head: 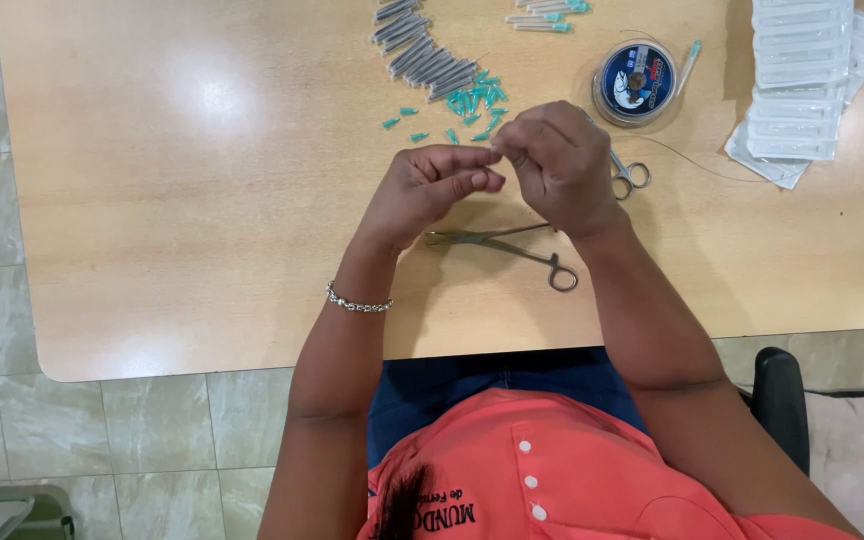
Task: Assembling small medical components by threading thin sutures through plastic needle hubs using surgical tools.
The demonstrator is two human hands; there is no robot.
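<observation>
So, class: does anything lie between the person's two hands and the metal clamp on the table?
Nothing visible does. The left hand and right hand are raised directly above the clamp, with only bare table around it.

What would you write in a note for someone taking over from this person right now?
Left hand: fingers pinched together above the table, meeting the right; anything held is too small to see.
Right hand: curled, fingertips pinched against the left.
Forceps lie under the hands, scissors behind the right hand.
Teal caps and grey tubes sit ahead, line spool and clear packets to the right.
Done and left: cannot tell.
</observation>
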